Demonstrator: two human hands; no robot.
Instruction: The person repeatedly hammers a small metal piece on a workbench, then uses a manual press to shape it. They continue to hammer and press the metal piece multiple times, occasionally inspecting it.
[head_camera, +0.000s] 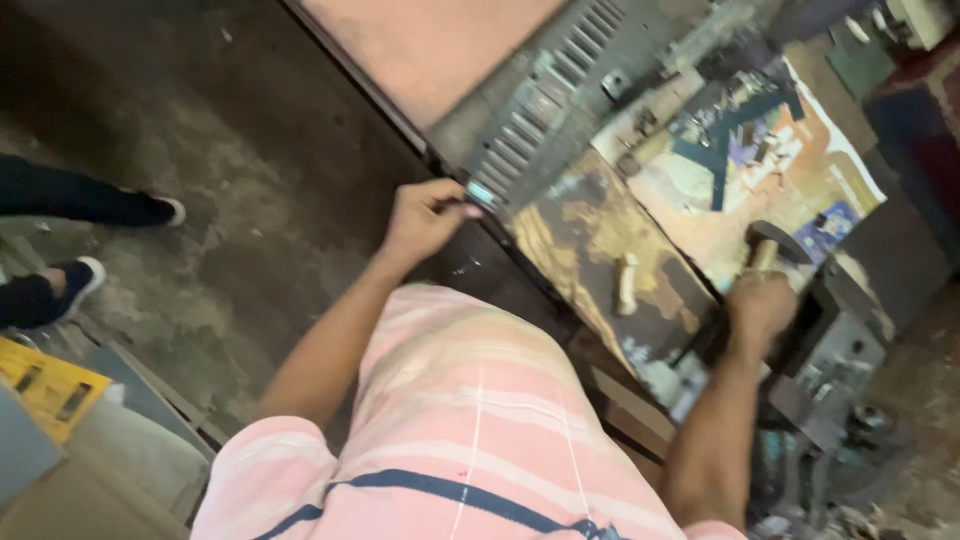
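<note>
Hammer raised, slotted metal panel steadied at the counter's edge.
Left hand (425, 215) pinches the grey slotted panel (545, 105) at its corner; right hand (760, 310) is clenched around a hammer (768, 245) over the counter (600, 250). Judged: positioning before striking, needing a steady panel.

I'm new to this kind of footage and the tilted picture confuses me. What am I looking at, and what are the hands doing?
It is one picture, taken by a camera worn on a person's head and looking down over their pink striped shirt. The left hand pinches the edge of a grey slotted metal panel. The right hand has its grip closed on a hammer. Between them lies a worn workbench with a small pale block and printed paper. Another person's dark shoes stand at the left.
</note>
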